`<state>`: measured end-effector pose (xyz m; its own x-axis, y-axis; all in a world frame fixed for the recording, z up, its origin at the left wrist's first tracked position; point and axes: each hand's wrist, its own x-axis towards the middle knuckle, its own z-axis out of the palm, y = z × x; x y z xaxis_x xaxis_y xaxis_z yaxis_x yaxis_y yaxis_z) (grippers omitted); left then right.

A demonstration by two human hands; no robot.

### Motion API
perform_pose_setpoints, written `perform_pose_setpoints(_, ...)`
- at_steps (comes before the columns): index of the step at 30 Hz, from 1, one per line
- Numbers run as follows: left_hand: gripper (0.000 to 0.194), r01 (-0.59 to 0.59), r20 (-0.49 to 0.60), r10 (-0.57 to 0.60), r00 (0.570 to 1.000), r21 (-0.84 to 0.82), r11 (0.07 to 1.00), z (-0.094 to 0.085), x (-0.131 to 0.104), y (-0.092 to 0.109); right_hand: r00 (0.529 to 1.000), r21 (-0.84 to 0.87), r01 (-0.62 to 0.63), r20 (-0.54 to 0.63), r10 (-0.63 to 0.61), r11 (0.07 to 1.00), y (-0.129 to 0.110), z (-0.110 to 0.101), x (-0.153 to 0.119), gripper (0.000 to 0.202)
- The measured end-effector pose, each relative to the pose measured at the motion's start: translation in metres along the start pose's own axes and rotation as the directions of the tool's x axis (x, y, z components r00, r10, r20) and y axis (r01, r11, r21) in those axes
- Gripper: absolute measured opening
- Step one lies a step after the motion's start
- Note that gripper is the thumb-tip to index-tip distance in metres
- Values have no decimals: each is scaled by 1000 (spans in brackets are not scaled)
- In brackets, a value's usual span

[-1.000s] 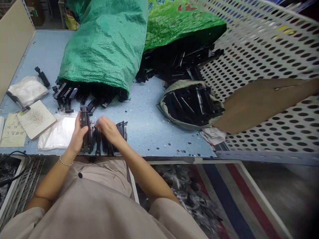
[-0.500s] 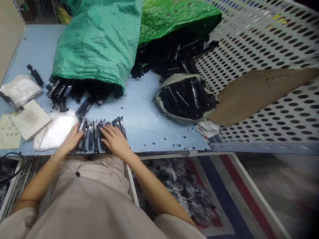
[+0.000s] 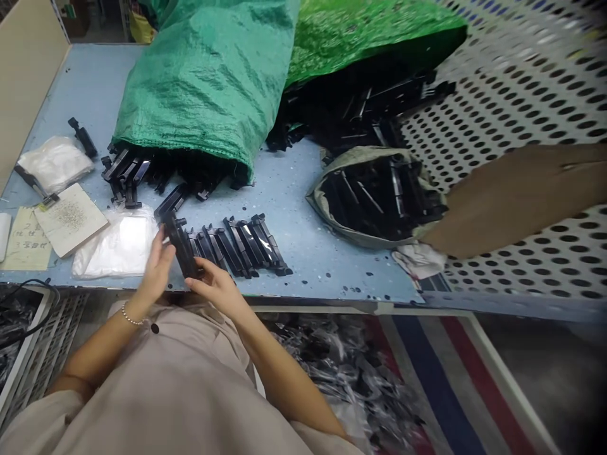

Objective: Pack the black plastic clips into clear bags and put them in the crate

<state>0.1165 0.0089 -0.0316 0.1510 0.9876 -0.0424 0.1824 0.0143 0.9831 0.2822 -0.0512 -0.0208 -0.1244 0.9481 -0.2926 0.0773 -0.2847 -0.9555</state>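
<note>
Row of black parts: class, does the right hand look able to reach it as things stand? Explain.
Probably yes: the row lies beside the right hand, with nothing seen across its right end. The hand grips a black part, though, so may need freeing first.

Moderate, cool light, fairly even, seemed to fall from above; pale sheen showed on blue tabletop (image 3: 294,189). Glare washed out part of plastic bag (image 3: 109,253). Glints streaked row of black parts (image 3: 237,246), whose darker faces lost detail. Bright green sack (image 3: 365,31) shone along creases; deep shadow filled its open end. Crumpled wrappers (image 3: 332,354) below looked dimmer. Perforated panel (image 3: 515,47) blurred toward upper right, holes stretched sideways; far right edge sank into black. Yellow note (image 3: 31,243) looked soft.
</note>
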Motion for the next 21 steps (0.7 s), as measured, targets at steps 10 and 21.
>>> perform_pose_setpoints(10, 25, -4, -97, 56, 994, 470, 883, -106, 27, -35, 974, 508, -197, 201, 107, 838, -19, 34, 51, 40)
perform_pose_setpoints(21, 11, -233, -145, 330, 933, 456, 859, -112, 13, -12, 961, 652, -245, 260, 92, 717, -15, 55, 89, 32)
